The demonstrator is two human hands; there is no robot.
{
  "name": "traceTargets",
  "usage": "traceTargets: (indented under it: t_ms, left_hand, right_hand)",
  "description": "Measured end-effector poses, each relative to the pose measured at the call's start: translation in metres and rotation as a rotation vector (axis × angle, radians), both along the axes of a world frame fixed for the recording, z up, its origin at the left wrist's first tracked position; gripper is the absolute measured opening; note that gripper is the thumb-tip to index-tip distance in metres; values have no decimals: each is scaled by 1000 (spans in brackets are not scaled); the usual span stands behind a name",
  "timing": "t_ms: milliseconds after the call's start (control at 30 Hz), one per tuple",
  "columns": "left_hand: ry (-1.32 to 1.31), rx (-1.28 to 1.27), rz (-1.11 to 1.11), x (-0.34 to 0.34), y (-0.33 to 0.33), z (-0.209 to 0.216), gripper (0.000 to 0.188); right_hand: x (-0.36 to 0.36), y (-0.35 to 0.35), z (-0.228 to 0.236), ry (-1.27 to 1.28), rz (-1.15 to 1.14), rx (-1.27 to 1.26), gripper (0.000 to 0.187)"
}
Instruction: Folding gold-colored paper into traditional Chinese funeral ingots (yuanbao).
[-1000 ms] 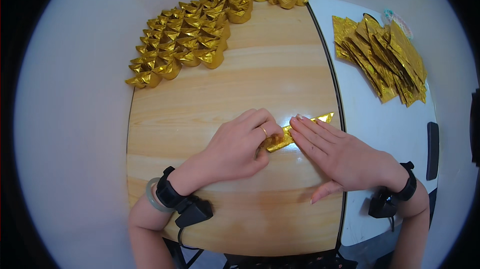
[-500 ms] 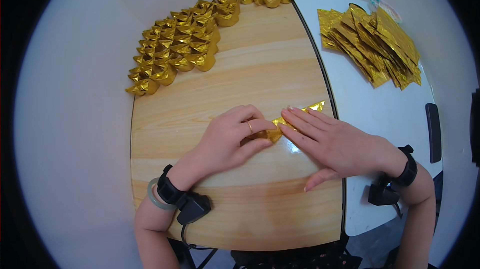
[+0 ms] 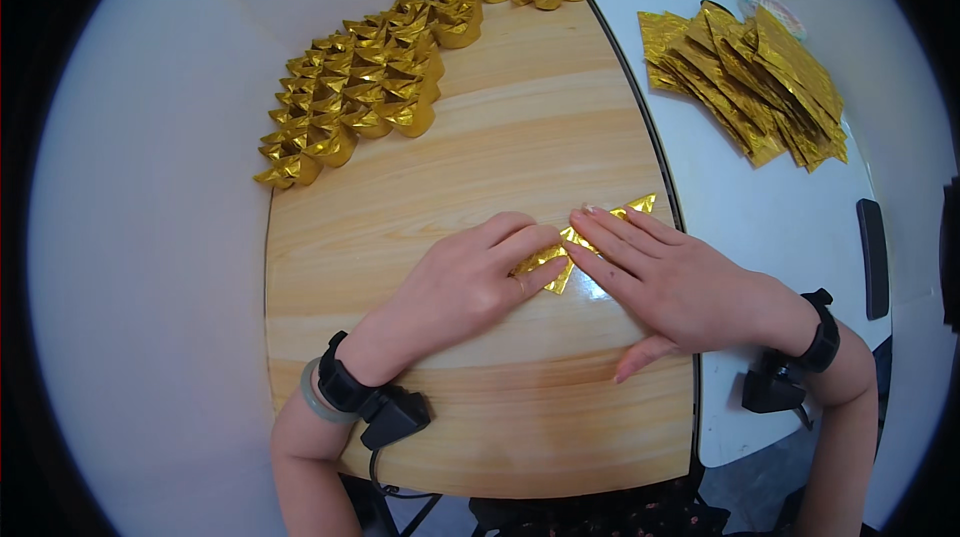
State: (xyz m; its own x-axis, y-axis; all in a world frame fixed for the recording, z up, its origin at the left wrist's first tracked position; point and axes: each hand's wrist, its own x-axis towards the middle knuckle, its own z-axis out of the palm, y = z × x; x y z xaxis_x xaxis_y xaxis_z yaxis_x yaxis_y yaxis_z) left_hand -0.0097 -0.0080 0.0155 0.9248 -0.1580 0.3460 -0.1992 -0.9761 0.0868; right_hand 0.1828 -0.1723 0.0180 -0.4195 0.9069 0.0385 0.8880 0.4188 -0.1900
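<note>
A folded strip of gold foil paper (image 3: 568,237) lies slantwise on the wooden tabletop, partly hidden beneath both hands. Bent fingers of my left hand (image 3: 480,267) close over its left end, where a flap points toward me. Flat across the right part rests my right hand (image 3: 670,277), its fingers stretched out and its thumb held apart. One pointed end of the strip shows beyond the right fingertips.
Many gold paper ingots (image 3: 360,82) stand in rows along the table's far left edge. On the white surface (image 3: 770,247) to the right lies a fanned stack of gold foil sheets (image 3: 745,82), with a dark bar-shaped object (image 3: 873,257) near the right edge.
My left hand has turned over the strip and its fingers lie more across the left end. The lower flap shows more. My right hand stays flat in nearly the same place.
</note>
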Motion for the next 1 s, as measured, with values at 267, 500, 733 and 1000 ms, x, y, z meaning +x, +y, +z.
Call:
traceTargets:
  t_ms: [267, 500, 733, 1000]
  left_hand:
    - [23, 13, 7, -6, 3, -9, 32]
    - [22, 53, 9, -3, 9, -5, 30]
    - [58, 54, 18, -8, 12, -4, 28]
    - [46, 41, -15, -10, 8, -8, 31]
  right_hand:
    - [1, 1, 1, -44, -16, 8, 100]
    - [18, -5, 12, -127, -77, -66, 97]
    - [25, -9, 20, -242, -99, -120, 106]
    - [-8, 1, 0, -92, -82, -49, 100]
